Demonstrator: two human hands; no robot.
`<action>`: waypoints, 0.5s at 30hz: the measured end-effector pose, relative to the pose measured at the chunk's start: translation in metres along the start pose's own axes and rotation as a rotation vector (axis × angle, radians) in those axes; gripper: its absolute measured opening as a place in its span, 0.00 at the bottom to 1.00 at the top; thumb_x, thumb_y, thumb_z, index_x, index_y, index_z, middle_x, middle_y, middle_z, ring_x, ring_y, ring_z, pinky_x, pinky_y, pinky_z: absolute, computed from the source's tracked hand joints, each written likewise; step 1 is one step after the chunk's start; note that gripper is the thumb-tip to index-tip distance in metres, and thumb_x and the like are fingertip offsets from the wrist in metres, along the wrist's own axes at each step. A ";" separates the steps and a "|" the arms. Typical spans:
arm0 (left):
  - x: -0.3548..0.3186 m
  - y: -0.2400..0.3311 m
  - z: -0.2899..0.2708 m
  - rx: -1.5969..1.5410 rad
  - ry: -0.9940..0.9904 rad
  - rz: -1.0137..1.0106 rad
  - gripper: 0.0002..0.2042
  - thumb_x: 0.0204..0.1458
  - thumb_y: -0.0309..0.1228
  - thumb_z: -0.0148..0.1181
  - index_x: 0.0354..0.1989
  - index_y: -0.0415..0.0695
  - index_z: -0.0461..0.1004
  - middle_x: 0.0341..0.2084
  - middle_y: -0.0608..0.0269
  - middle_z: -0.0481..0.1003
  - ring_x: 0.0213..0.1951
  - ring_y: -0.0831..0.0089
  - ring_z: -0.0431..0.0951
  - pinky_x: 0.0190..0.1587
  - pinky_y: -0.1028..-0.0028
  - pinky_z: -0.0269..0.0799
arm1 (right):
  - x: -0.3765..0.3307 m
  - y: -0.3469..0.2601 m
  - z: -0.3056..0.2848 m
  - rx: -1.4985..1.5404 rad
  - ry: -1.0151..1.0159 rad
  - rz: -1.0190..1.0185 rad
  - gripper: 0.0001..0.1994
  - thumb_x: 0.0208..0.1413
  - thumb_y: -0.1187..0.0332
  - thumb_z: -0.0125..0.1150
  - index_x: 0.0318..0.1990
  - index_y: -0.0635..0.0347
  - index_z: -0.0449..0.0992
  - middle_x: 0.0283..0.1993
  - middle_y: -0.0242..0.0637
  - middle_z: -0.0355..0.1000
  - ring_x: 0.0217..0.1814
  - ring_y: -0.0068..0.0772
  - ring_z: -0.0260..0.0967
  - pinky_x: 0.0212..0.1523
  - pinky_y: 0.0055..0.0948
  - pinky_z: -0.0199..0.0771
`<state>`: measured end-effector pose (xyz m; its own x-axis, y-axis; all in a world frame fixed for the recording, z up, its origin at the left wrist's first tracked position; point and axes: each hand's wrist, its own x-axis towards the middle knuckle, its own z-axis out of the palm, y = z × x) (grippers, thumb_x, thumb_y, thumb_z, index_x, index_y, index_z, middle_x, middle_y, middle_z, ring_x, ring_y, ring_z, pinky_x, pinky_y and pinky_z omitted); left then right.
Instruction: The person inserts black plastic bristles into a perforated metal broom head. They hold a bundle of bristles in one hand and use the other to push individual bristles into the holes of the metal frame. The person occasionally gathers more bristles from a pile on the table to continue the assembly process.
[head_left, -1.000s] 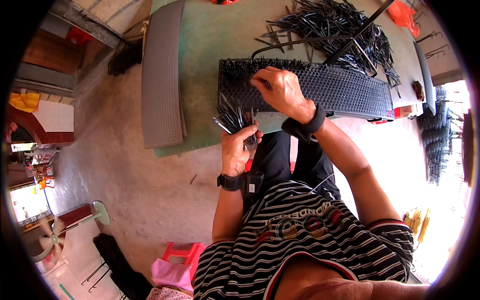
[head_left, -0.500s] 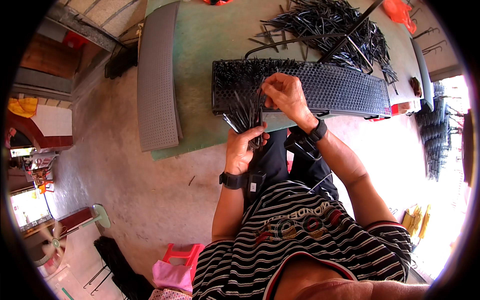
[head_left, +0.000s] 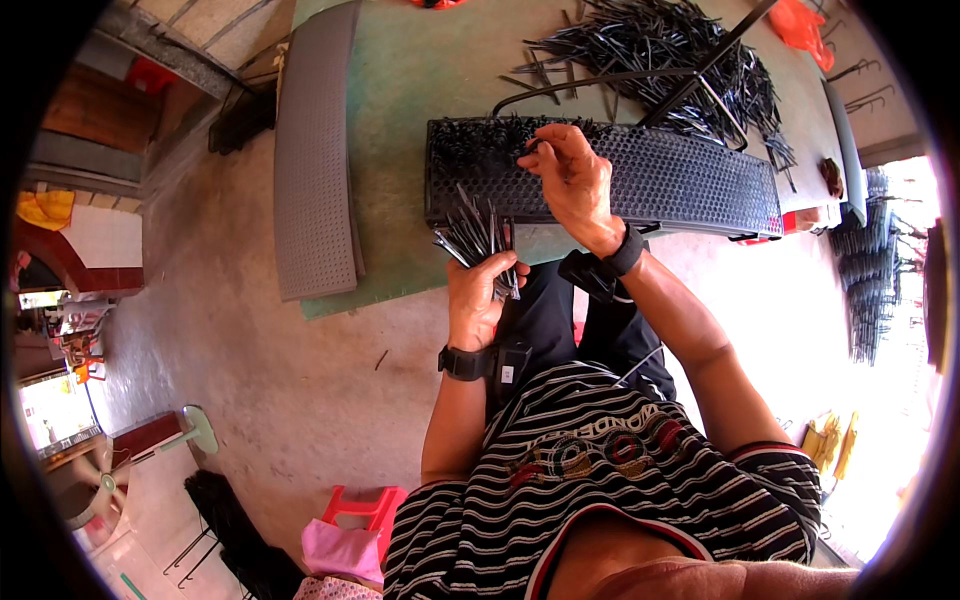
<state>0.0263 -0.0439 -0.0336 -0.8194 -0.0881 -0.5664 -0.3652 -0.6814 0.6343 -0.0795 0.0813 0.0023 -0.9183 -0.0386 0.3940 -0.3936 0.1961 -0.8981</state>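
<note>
A long black panel (head_left: 690,178) full of round holes lies along the table's near edge. Its left part and far edge bristle with short black strips (head_left: 465,150). My left hand (head_left: 478,300) is closed round a fanned bundle of thin black strips (head_left: 476,232), just off the panel's near left edge. Over the panel, between its bristling part and its bare holes, my right hand (head_left: 580,185) pinches the end of a dark strip (head_left: 531,148); most of that strip is hidden by the fingers or lost against the panel.
A big heap of loose black strips (head_left: 650,45) lies on the green table (head_left: 400,150) beyond the panel. A black metal frame (head_left: 685,82) stands over the heap. Grey perforated sheets (head_left: 318,160) rest on the table's left side. A red stool (head_left: 372,505) stands on the floor.
My right hand has moved up and away from the bundle, out over the panel, with a strip in its pinch. My left hand has shifted slightly left and down with the bundle.
</note>
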 end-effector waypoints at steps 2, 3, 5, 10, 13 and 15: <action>-0.001 0.002 0.000 -0.035 -0.002 0.008 0.07 0.42 0.16 0.61 0.31 0.30 0.72 0.22 0.53 0.75 0.20 0.65 0.77 0.20 0.71 0.74 | 0.000 -0.001 0.001 -0.066 -0.029 -0.037 0.07 0.58 0.77 0.49 0.43 0.67 0.69 0.34 0.36 0.73 0.35 0.25 0.76 0.30 0.18 0.74; -0.001 0.002 0.001 -0.055 -0.009 0.012 0.08 0.42 0.16 0.60 0.32 0.30 0.72 0.23 0.53 0.76 0.20 0.65 0.77 0.20 0.71 0.74 | 0.001 -0.002 0.000 -0.106 -0.048 -0.076 0.07 0.58 0.78 0.49 0.42 0.67 0.69 0.34 0.37 0.73 0.35 0.26 0.76 0.29 0.18 0.74; -0.002 0.004 0.002 -0.095 -0.025 0.017 0.08 0.42 0.16 0.60 0.32 0.30 0.72 0.24 0.51 0.76 0.20 0.65 0.77 0.20 0.71 0.73 | 0.001 -0.003 -0.001 -0.172 -0.085 -0.166 0.07 0.56 0.79 0.50 0.42 0.67 0.71 0.34 0.39 0.73 0.34 0.26 0.77 0.28 0.19 0.73; -0.002 0.007 -0.003 -0.050 -0.058 -0.037 0.13 0.43 0.16 0.58 0.39 0.35 0.72 0.29 0.51 0.77 0.20 0.67 0.75 0.23 0.70 0.71 | 0.010 0.002 -0.005 -0.539 -0.334 -0.477 0.09 0.49 0.80 0.55 0.39 0.67 0.73 0.31 0.41 0.71 0.32 0.39 0.73 0.29 0.29 0.73; -0.005 0.009 -0.003 -0.005 -0.083 -0.047 0.15 0.43 0.16 0.57 0.42 0.37 0.72 0.30 0.52 0.77 0.21 0.68 0.75 0.24 0.70 0.71 | 0.011 -0.009 -0.008 -0.643 -0.380 -0.505 0.10 0.47 0.77 0.57 0.39 0.65 0.74 0.30 0.40 0.69 0.33 0.44 0.71 0.33 0.34 0.73; -0.005 0.009 -0.003 -0.019 -0.120 -0.042 0.15 0.43 0.16 0.57 0.42 0.37 0.72 0.30 0.52 0.77 0.21 0.68 0.75 0.24 0.70 0.71 | 0.008 -0.019 -0.011 -0.566 -0.258 -0.449 0.09 0.48 0.76 0.57 0.39 0.64 0.75 0.29 0.40 0.69 0.30 0.43 0.71 0.30 0.32 0.72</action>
<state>0.0284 -0.0519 -0.0262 -0.8510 0.0272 -0.5244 -0.3925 -0.6962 0.6010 -0.0787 0.0882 0.0246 -0.6837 -0.4467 0.5771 -0.7132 0.5766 -0.3986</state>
